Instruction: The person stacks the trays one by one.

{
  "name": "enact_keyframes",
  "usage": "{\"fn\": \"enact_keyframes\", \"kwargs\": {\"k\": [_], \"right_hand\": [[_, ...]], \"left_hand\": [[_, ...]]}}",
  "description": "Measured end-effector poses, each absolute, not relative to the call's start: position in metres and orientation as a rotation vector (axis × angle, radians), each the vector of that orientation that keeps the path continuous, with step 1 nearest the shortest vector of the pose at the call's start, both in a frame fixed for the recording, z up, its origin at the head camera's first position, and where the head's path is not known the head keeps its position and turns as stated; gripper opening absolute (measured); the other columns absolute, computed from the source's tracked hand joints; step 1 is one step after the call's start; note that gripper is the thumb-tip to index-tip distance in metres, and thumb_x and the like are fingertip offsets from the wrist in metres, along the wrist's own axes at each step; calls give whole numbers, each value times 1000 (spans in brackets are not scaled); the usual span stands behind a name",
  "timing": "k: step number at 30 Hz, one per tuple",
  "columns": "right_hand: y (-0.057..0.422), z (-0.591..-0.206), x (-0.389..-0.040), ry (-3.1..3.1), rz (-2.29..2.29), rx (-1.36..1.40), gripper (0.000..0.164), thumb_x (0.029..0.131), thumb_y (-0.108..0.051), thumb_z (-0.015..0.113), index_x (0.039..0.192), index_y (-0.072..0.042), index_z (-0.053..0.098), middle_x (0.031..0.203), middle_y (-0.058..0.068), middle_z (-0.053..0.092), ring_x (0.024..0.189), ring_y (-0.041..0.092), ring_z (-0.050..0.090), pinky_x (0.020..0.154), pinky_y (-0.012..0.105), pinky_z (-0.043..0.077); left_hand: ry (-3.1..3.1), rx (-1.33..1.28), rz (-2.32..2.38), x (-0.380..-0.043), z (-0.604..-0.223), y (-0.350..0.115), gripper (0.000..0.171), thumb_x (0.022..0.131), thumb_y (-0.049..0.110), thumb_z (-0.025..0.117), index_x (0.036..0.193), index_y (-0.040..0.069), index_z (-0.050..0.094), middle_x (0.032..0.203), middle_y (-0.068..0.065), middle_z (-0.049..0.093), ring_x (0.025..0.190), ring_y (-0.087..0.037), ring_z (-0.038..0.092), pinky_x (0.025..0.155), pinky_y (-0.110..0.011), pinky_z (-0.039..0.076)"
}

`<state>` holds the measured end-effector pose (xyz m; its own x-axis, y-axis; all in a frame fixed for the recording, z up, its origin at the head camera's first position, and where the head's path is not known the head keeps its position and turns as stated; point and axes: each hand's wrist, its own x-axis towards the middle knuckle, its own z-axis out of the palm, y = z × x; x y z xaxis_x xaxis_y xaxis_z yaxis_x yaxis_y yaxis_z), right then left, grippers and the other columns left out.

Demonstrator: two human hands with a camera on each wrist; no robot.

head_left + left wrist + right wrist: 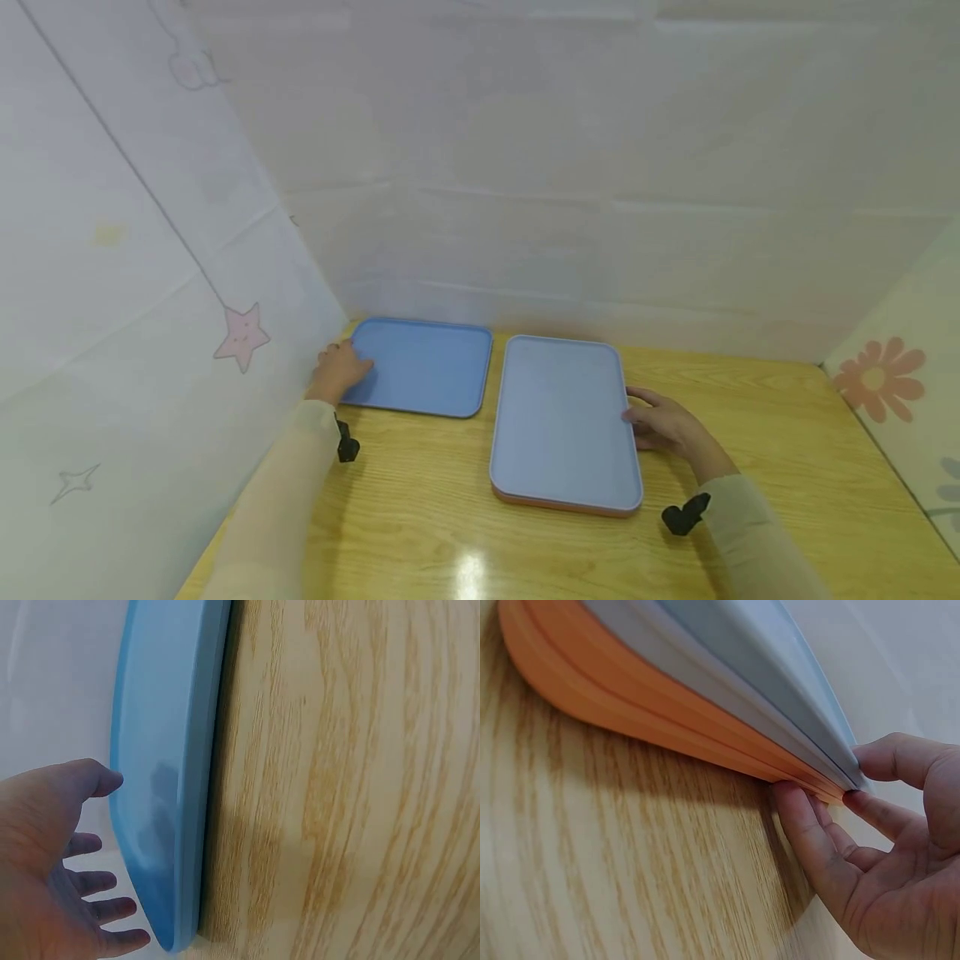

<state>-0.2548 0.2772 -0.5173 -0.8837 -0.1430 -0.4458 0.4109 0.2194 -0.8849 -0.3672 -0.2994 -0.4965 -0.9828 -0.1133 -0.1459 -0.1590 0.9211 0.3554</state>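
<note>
A blue tray [423, 367] lies flat at the back left of the table. My left hand [339, 371] is at its left end, fingers spread, the thumb by the rim; in the left wrist view no finger curls round the tray. To the right is a stack of trays, a pale blue-grey tray [566, 421] on top and orange trays [630, 705] at the bottom. At the stack's right side, my right hand [667, 427] pinches the top tray's edge between thumb and index finger. Its other fingers touch the orange trays lower down.
The wood-grain table [408, 500] carries both the single tray and the stack, with a narrow gap between them. White patterned sheets [525, 167] stand behind and at both sides, close to the left hand. A dark wrist mount [684, 515] sits on the right sleeve.
</note>
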Motion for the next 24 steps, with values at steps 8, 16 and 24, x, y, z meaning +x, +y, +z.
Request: {"fn": "enact_keyframes", "kwargs": {"k": [8,16,24], "right_hand": [[275,-515,-253,2059,-1719,265,81,94,-11,66,161,-7,22,133,26,60,107,27,66,84,41,60],[273,-516,-253,2060,-1713,259,79,95,-12,66,161,-8,23,135,26,59,106,26,66,83,41,60],[276,-517,-254,2042,-1729,262,80,96,-12,66,162,-9,21,139,27,56,108,26,66,84,41,60]], "left_hand": [[2961,-210,526,-368,-503,-304,81,100,40,51,152,-15,22,146,-46,28,133,-62,27,106,-72,33],[2962,-273,502,-363,-510,-309,78,98,41,50,147,-17,31,139,-46,36,126,-60,35,99,-70,39],[3062,-173,386,-363,-509,-312,37,97,11,45,113,-21,55,114,-40,54,110,-55,49,90,-64,46]]}}
